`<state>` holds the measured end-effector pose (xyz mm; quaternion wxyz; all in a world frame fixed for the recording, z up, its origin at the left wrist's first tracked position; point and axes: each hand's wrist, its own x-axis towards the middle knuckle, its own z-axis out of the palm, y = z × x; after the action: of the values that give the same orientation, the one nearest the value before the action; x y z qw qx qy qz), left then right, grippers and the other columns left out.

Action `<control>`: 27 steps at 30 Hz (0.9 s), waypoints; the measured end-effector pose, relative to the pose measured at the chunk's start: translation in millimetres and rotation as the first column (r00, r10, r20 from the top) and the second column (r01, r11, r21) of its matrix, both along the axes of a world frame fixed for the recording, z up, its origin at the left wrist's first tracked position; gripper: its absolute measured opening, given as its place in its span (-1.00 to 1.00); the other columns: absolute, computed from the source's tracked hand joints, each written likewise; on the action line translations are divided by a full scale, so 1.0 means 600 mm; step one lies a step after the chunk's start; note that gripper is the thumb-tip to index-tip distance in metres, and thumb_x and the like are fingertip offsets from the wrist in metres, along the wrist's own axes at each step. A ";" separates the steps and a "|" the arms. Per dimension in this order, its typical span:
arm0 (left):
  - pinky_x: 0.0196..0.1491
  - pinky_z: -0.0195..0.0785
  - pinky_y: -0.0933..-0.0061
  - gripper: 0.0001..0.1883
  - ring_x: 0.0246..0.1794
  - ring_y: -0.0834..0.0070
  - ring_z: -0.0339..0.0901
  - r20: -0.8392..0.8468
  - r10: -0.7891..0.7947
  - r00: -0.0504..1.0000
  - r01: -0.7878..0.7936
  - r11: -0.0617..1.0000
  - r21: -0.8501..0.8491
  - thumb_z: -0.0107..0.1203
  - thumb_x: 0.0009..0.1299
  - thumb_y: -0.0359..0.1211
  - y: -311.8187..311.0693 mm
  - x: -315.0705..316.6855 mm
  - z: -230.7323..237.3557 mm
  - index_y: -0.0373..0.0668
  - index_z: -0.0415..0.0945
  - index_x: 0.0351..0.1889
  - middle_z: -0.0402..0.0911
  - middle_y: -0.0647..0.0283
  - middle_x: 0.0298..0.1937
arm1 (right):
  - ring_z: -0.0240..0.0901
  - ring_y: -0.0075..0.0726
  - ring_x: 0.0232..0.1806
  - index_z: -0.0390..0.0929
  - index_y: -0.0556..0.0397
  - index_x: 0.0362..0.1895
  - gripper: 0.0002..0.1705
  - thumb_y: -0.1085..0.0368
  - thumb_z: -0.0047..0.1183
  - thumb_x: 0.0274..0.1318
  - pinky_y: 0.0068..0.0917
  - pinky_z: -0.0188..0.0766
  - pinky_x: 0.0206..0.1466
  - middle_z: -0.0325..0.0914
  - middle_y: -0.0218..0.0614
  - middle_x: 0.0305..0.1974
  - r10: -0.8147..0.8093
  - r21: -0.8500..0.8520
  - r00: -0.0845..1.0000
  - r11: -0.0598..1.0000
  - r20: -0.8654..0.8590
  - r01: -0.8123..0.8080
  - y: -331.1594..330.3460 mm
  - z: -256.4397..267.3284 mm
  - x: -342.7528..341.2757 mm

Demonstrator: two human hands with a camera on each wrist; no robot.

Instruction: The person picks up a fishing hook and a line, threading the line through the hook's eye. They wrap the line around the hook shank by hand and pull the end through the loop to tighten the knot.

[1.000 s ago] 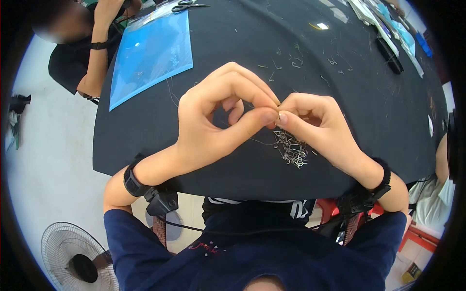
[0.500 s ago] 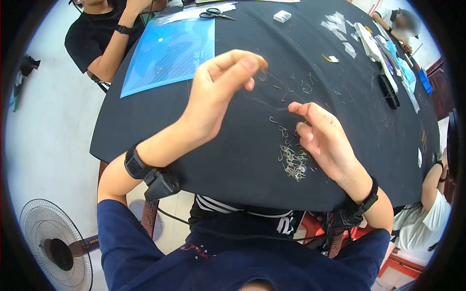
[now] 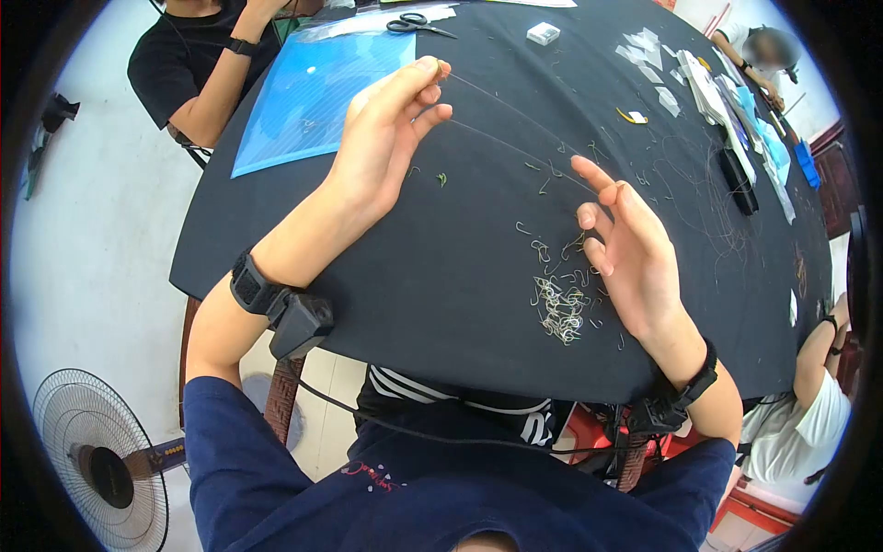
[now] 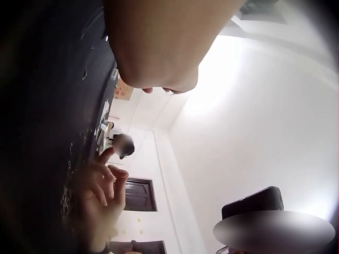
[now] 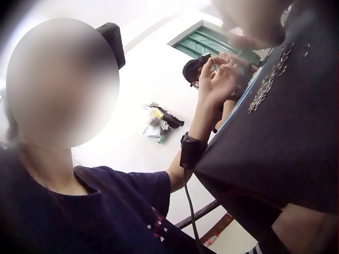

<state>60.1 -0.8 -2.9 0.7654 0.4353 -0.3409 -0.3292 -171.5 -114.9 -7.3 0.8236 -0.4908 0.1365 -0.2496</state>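
Note:
A thin, clear fishing line [image 3: 501,97] spans the gap between my two hands as two strands. My left hand [image 3: 382,138], raised near the blue folder, pinches one end between thumb and fingertips. Lower and to the right, my right hand [image 3: 639,253] pinches the line between thumb and a finger, its index finger pointing out along the strand. Just left of the right hand lies a pile of small metal fish hooks [image 3: 561,311] on the black tablecloth [image 3: 441,276]. The left wrist view shows the right hand [image 4: 100,198] beside the hooks.
A blue plastic folder [image 3: 313,101] and black scissors [image 3: 418,25] lie at the back left. Loose hooks and thread bits dot the cloth. A small white box [image 3: 543,33], plastic scraps and a black case [image 3: 738,179] are farther back. Other people sit around the table.
My hands were together at the fingertips; they have parted, the left going up and away, the right rightward, with the line drawn out between them. The head view has shifted.

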 end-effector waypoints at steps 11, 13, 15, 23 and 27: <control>-0.08 0.24 0.54 -0.72 -0.23 0.68 0.33 0.095 0.084 0.992 -0.086 0.996 0.023 0.05 0.40 -0.21 -0.003 -0.007 0.001 -0.24 0.48 -0.14 0.41 0.41 -0.29 | 0.18 -0.62 -0.53 0.40 0.07 -0.42 -0.70 0.14 -0.15 0.29 -0.73 0.05 -0.64 0.47 -0.21 -0.30 -0.122 0.050 0.991 0.991 -0.063 0.125 -0.004 0.000 -0.001; -0.11 0.24 0.55 -0.74 -0.26 0.69 0.32 0.113 0.088 0.990 -0.089 0.996 0.006 0.08 0.38 -0.21 -0.003 -0.010 0.004 -0.22 0.51 -0.18 0.42 0.42 -0.32 | 0.12 -0.66 -0.63 0.40 0.05 -0.46 -0.70 0.14 -0.12 0.28 -0.72 0.00 -0.65 0.40 -0.36 -0.57 -0.151 -0.038 0.972 0.988 -0.182 0.147 -0.002 0.008 0.000; -0.15 0.24 0.57 -0.79 -0.30 0.71 0.30 0.098 0.091 0.991 -0.091 0.996 -0.007 0.12 0.34 -0.22 -0.003 -0.015 0.007 -0.18 0.55 -0.28 0.42 0.43 -0.37 | 0.06 -0.68 -0.68 0.41 0.04 -0.46 -0.73 0.18 -0.09 0.26 -0.71 -0.03 -0.65 0.28 -0.46 -0.67 -0.155 -0.106 0.963 0.985 -0.222 0.135 -0.003 0.006 -0.001; -0.17 0.25 0.59 -0.75 -0.30 0.74 0.30 -0.044 -0.272 0.961 0.267 0.960 -0.085 0.07 0.38 -0.21 0.003 -0.021 0.014 -0.20 0.52 -0.17 0.44 0.41 -0.28 | 0.01 -0.71 -0.71 0.30 -0.03 -0.56 -0.73 0.32 -0.01 0.21 -0.70 -0.03 -0.64 0.23 -0.52 -0.70 -0.245 -0.164 0.949 0.963 -0.198 0.214 -0.014 -0.010 -0.003; -0.16 0.27 0.58 -0.73 -0.28 0.74 0.31 -0.049 -0.359 0.932 0.350 0.928 -0.128 0.08 0.38 -0.18 0.005 -0.025 0.013 -0.18 0.52 -0.14 0.48 0.39 -0.18 | 0.01 -0.72 -0.70 0.26 -0.06 -0.57 -0.71 0.33 -0.02 0.21 -0.70 -0.03 -0.63 0.22 -0.53 -0.68 -0.245 -0.160 0.944 0.964 -0.223 0.213 -0.013 -0.010 -0.001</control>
<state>45.0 2.3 5.2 0.7291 0.3090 -0.4051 -0.4569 -172.2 -122.8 -13.1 0.7316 -0.5521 0.2744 -0.2909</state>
